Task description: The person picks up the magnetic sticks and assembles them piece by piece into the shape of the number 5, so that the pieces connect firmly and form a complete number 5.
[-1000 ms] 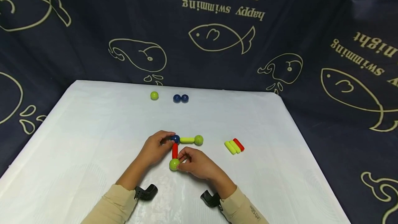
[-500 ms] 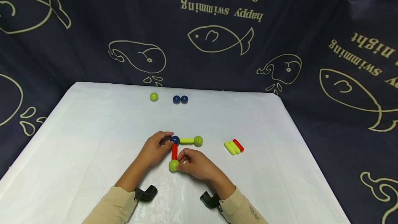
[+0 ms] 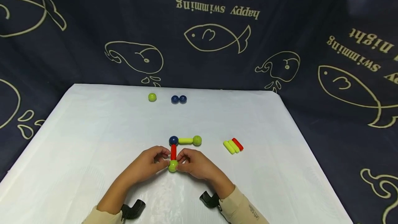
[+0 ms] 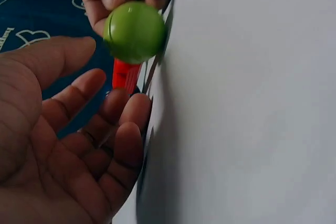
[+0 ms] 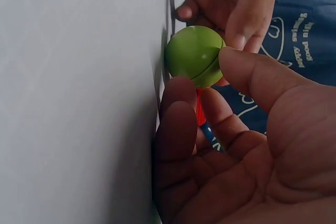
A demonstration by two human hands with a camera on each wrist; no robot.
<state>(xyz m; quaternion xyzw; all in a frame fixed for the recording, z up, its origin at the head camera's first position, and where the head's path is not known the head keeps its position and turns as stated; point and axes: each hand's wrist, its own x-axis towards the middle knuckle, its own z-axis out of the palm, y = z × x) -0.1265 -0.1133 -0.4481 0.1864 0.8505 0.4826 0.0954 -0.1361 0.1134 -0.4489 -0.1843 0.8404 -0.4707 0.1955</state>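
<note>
My right grip (image 3: 196, 164) was closed in a light pinch on the near green ball (image 3: 172, 166), thumb on one side and fingertips on the other, most likely because a round thing would turn or roll if pressed from one side only. My left grip (image 3: 147, 165) was apart, its fingers loosely curved around nothing, and the left wrist view showed a gap between its thumb and the ball; I judged that it stood there as a guard on the opposite side. The near green ball sat on the tabletop (image 3: 109, 123) between my two grips, at the close end of the red rod (image 3: 173, 152), which ran straight away from me to the corner blue ball (image 3: 173, 141). From that corner the lime rod (image 3: 185, 141) went off to the right, about square to the red one, and finished at the end green ball (image 3: 197, 140), making an L. It lay along the tabletop, probably so the surface bore the weight; what held the joints I could not tell. Off to the right, two loose lime rods (image 3: 229, 147) and a loose red rod (image 3: 237, 144) lay side by side, while a lone green ball (image 3: 152, 97) and two touching blue balls (image 3: 175, 99) rested near the far edge, seemingly sorted by shape and away from my fingers.
</note>
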